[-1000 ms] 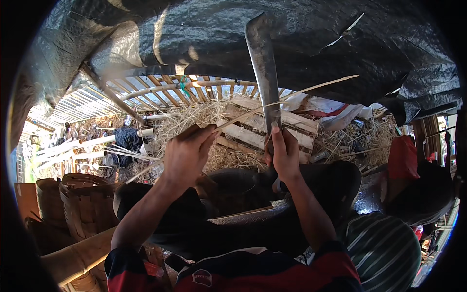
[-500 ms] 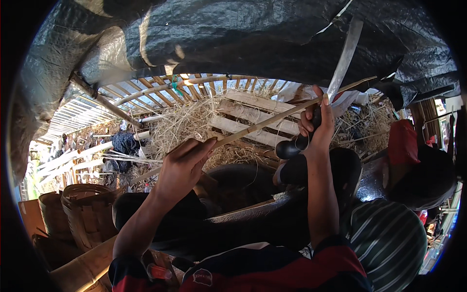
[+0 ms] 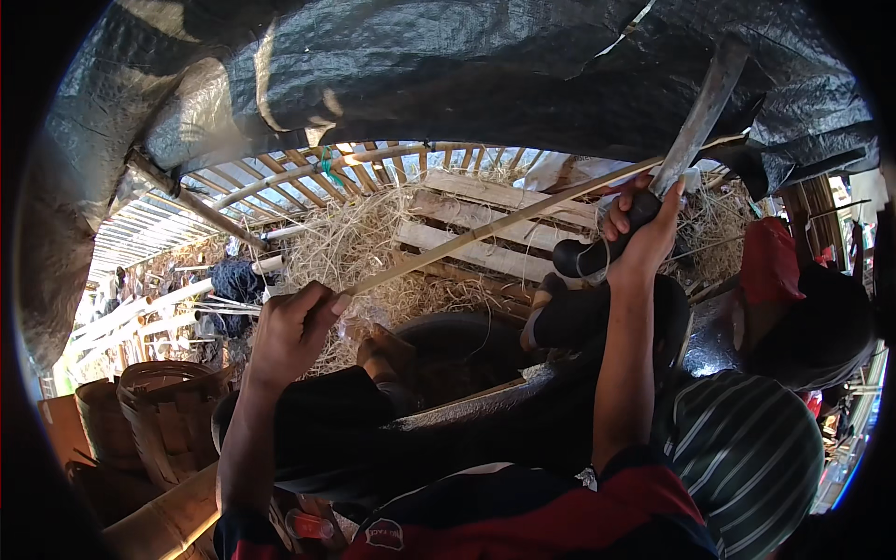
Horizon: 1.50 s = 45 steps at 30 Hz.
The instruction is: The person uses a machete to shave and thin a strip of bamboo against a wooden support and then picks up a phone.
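My left hand point(image 3: 291, 334) is closed on the near end of a long, thin bamboo strip point(image 3: 495, 226). The strip slants up to the right across the view and passes by the base of the blade at my right hand. My right hand point(image 3: 646, 238) wraps round the black curved handle of a machete point(image 3: 702, 114). Its broad grey blade points up and to the right, crossing the strip just above my fingers. Whether my right fingers also press on the strip is hard to tell.
Beyond my hands a wooden slat pallet point(image 3: 485, 241) lies on straw point(image 3: 345, 229), before a bamboo slat fence point(image 3: 271, 182). Black plastic sheeting point(image 3: 420, 75) hangs above. Woven baskets point(image 3: 173, 411) stand left, near a thick bamboo pole point(image 3: 168, 513). A striped round thing point(image 3: 747, 457) sits close at right.
My left hand has moved left and is now at the strip's near end. My right hand has shifted right with the machete, whose blade leans further right.
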{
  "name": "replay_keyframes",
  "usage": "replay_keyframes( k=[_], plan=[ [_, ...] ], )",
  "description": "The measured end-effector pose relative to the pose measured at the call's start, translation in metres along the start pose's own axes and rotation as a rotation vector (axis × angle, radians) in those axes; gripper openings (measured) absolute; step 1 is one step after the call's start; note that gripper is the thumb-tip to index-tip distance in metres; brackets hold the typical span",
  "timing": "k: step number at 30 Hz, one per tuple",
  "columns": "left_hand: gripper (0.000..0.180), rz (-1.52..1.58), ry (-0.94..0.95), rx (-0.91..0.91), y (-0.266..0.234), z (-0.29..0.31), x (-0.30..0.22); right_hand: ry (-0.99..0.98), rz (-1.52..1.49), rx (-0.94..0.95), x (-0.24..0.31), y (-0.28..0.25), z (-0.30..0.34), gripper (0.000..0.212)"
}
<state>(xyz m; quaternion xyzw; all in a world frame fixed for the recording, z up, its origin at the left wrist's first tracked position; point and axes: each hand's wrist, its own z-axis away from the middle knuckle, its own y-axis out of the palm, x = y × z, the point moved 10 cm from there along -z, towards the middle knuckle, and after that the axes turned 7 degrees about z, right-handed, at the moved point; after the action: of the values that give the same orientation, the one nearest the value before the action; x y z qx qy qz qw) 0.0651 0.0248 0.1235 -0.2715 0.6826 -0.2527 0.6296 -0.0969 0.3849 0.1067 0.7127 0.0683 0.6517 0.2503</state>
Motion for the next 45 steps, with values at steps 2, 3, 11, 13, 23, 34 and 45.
replay_keyframes(
  k=[2, 3, 11, 13, 23, 34, 45],
  plan=[
    [0.016, 0.021, 0.006, -0.016, 0.004, 0.0, -0.007, 0.046, 0.121, 0.034, -0.013, 0.004, 0.008, 0.05],
    [0.017, 0.033, -0.022, -0.019, 0.007, -0.002, -0.011, 0.072, 0.17, 0.108, -0.02, 0.011, 0.014, 0.05],
    [0.015, -0.048, -0.06, -0.071, 0.0, -0.005, -0.002, 0.093, 0.584, 0.426, -0.062, 0.051, 0.042, 0.047],
    [0.013, 0.038, -0.038, -0.102, 0.005, -0.004, -0.009, 0.093, 0.456, 0.361, -0.056, 0.042, 0.027, 0.047],
    [0.013, -0.024, -0.108, -0.085, 0.007, -0.013, -0.011, 0.174, 0.566, 0.415, -0.08, 0.058, 0.048, 0.049],
    [0.013, -0.05, -0.067, -0.084, 0.012, -0.006, -0.013, 0.259, 0.371, 0.325, -0.087, 0.043, 0.037, 0.049],
    [0.015, -0.032, -0.054, -0.11, 0.004, -0.007, -0.015, 0.258, 0.514, 0.486, -0.097, 0.053, 0.06, 0.051]
  ],
)
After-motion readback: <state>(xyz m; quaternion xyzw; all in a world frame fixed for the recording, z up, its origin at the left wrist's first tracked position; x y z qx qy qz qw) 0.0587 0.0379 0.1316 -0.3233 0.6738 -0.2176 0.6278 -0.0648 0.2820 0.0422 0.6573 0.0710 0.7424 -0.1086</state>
